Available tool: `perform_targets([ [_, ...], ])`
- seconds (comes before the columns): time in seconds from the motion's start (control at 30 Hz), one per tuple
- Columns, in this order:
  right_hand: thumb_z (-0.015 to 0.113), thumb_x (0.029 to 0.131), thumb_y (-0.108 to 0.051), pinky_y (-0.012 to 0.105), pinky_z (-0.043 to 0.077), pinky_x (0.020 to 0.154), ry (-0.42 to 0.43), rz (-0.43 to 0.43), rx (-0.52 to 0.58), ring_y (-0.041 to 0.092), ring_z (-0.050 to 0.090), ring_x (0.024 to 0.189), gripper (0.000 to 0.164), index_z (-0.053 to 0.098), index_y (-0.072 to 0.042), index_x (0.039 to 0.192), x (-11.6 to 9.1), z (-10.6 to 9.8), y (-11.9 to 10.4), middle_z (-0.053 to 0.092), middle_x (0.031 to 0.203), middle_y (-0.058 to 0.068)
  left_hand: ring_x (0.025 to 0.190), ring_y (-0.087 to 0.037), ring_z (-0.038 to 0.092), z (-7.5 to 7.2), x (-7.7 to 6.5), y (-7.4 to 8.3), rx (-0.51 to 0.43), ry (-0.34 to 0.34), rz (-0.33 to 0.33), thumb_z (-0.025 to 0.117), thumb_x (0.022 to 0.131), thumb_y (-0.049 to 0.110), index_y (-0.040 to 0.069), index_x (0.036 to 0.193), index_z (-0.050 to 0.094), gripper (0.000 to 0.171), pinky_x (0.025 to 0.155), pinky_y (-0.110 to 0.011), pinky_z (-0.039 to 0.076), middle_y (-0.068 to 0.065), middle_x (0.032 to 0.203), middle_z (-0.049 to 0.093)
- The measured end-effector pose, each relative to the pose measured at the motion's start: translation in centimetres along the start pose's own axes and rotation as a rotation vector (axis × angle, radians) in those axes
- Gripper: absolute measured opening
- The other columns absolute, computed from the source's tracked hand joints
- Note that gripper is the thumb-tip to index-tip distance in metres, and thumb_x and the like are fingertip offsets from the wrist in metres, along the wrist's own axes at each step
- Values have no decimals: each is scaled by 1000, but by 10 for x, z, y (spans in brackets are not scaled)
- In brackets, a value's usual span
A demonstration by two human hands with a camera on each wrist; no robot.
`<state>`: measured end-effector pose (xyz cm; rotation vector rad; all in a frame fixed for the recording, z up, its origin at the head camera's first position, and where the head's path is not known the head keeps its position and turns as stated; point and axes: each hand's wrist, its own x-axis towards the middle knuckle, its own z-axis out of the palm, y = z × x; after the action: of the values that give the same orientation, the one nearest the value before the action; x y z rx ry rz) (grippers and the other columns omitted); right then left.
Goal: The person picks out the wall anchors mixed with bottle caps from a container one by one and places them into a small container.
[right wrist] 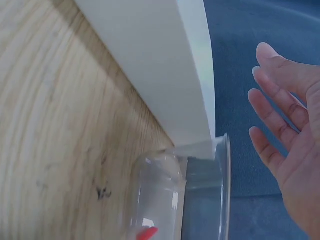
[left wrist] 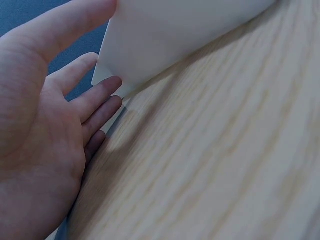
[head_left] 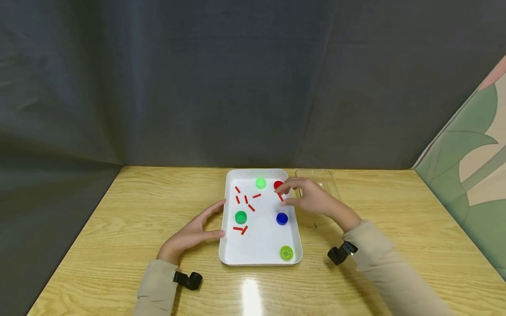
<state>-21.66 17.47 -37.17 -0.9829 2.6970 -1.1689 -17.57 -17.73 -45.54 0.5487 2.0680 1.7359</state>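
A white tray (head_left: 257, 245) lies on the table with several small red sticks (head_left: 251, 207) scattered in it. Among them are a light green cap (head_left: 261, 183), a red cap (head_left: 278, 184), a green cap (head_left: 240, 217), a blue cap (head_left: 282, 218) and a yellow-green cap (head_left: 286, 253). With fingers spread, my left hand (head_left: 195, 232) touches the tray's left wall at thumb and fingertips. My right hand (head_left: 306, 195) hovers over the tray's right edge, beside the red cap and one red stick. Its thumb and fingers are apart, and the right wrist view shows nothing held.
Right of the tray stands a clear plastic box (head_left: 322, 177), partly behind my right hand. A small red piece (right wrist: 146, 233) shows in it. Wooden tabletop (head_left: 130, 210) surrounds the tray, and a dark curtain (head_left: 221, 87) hangs behind the table.
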Motion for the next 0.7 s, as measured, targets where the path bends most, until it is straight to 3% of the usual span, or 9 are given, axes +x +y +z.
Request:
perform_targets([
  [0.2,82,79,-3,47,50,81,62,-56,-58,28,60,89,29,75,-9,107,-7,-6,10,68,96,0,148,-21,16,0,0,1,1,1,-4,77,88,15,27,157,29,84,118,-55,10,0,160,27],
  [0.47,82,79,0,46,49,81,93,-83,-55,28,61,88,31,75,-10,107,-12,-17,20,67,92,-1,148,-21,16,0,-1,0,7,5,-2,77,88,16,28,156,30,84,117,-56,9,1,159,28],
  [0.7,81,81,-2,52,50,84,107,-35,-89,23,62,91,29,73,-5,109,-21,-25,30,70,100,0,148,-22,15,0,-2,-1,8,7,-4,77,88,15,26,157,29,84,117,-57,9,0,159,27],
])
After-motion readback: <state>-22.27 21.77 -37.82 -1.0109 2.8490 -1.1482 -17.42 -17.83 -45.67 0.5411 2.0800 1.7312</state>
